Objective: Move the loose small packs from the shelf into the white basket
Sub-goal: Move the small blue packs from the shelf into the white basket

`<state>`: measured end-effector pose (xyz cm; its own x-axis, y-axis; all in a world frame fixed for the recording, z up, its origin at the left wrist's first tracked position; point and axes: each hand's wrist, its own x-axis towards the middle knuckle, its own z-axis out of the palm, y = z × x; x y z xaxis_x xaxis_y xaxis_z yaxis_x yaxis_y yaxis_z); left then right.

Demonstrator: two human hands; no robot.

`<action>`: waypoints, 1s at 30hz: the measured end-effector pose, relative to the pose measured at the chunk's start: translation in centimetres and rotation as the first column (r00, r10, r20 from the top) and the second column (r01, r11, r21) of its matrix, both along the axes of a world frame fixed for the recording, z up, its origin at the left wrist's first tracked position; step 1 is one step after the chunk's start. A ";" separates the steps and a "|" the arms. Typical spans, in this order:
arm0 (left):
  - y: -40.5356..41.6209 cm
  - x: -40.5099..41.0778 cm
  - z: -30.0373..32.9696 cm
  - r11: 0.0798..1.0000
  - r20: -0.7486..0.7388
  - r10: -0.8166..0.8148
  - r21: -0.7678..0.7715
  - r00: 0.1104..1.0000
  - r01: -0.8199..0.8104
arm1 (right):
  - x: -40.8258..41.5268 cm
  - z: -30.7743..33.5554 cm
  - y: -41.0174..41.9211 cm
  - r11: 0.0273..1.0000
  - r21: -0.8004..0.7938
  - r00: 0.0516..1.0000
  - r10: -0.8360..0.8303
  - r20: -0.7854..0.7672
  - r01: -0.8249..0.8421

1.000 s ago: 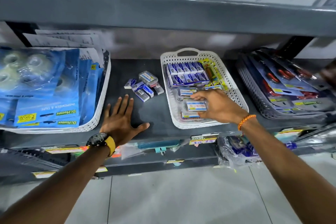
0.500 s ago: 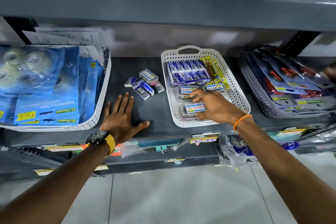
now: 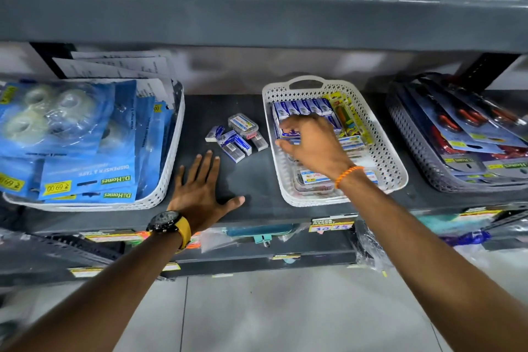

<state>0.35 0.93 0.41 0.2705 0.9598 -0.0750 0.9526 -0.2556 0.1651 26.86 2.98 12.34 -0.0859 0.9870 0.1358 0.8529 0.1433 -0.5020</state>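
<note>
A small heap of loose packs, blue-and-white boxes and one clear case, lies on the dark shelf just left of the white basket. The basket holds rows of blue packs at the back, yellow cards on the right and clear cases at the front. My right hand hovers over the basket's left middle, fingers spread, blurred, with nothing clearly held. My left hand lies flat on the shelf, palm down, fingers apart, just below the loose packs and apart from them.
A white tray of blue tape-dispenser cards stands at the left. A dark basket of red-handled tools on cards stands at the right. The upper shelf's beam hangs low overhead. Price tags line the shelf's front edge.
My right hand has let go of a clear case at the basket's front and moved up and left across the basket. My left hand stays flat on the shelf.
</note>
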 end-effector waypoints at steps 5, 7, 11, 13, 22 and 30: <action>0.0 0.1 0.1 1.000 -0.036 0.021 0.004 0.999 -0.021 | -5.8 -1.1 5.9 0.993 0.110 0.984 0.017 0.179 -0.037; -0.1 0.1 0.1 1.000 -0.048 0.022 0.008 0.999 -0.022 | -7.6 -1.5 7.9 0.990 0.131 0.955 0.012 0.296 -0.053; -0.2 0.1 0.0 1.000 -0.032 0.015 0.027 0.999 -0.014 | -9.3 -2.8 10.0 0.991 0.095 0.866 0.032 0.499 -0.091; -0.1 0.0 -0.1 0.999 -0.013 0.019 0.039 1.000 -0.018 | -9.5 -3.2 10.6 0.993 0.085 0.848 0.024 0.530 -0.081; -0.2 0.0 -0.3 0.999 -0.028 0.011 0.050 1.000 -0.010 | -8.9 -2.9 9.7 0.997 0.052 0.863 0.023 0.505 -0.057; -0.1 0.0 -0.4 0.999 -0.047 0.010 0.051 0.999 -0.007 | -8.4 -3.2 9.4 0.988 0.128 0.922 0.026 0.386 -0.081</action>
<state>0.30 0.79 0.04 0.2595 0.9650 -0.0382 0.9612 -0.2543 0.1070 18.43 12.37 9.12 -0.2104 0.9532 0.2172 0.9648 0.2383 -0.1116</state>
